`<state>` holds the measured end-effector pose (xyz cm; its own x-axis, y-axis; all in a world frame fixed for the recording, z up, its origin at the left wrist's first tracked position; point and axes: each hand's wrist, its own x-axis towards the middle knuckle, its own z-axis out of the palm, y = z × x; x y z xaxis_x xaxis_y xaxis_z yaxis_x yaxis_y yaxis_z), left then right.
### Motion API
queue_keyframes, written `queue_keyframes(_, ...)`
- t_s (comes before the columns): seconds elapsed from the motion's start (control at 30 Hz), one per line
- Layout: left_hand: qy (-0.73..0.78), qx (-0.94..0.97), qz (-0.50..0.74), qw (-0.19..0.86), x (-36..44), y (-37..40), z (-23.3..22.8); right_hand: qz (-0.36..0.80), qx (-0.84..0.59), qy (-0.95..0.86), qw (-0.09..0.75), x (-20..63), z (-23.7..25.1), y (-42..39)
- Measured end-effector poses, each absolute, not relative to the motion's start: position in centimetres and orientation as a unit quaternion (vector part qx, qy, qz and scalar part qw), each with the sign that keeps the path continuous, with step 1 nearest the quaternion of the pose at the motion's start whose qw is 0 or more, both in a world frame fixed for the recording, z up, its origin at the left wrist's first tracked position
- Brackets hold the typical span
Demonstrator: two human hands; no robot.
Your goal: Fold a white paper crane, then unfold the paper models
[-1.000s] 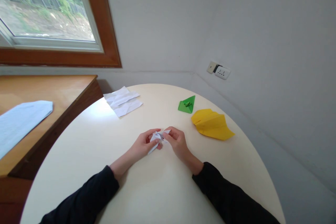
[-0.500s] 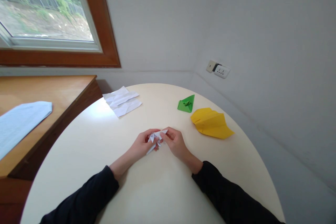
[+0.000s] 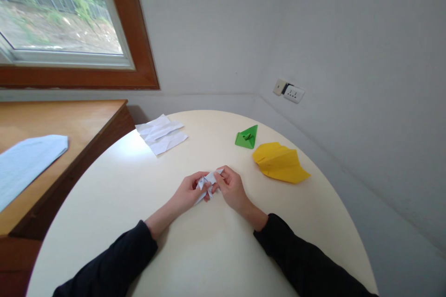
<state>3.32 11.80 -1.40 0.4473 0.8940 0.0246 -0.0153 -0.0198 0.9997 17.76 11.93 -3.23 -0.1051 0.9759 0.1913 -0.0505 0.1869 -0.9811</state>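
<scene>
Between both hands' (image 3: pixel 188 192) (image 3: pixel 232 189) grip, folded white paper (image 3: pixel 206 183)

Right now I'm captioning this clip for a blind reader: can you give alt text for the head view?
Both hands, left hand and right hand, pinch a small folded white paper over a round cream table. Beyond lie a green paper fold, a yellow paper fold and a creased white sheet.
</scene>
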Motion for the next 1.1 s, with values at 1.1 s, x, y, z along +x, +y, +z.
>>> queue_keyframes(1.1, 0.369, 0.615, 0.372, 0.589, 3.13, 11.81, -1.62, 0.437, -0.437, -0.61, 0.497, 18.01, -3.86, 12.14)
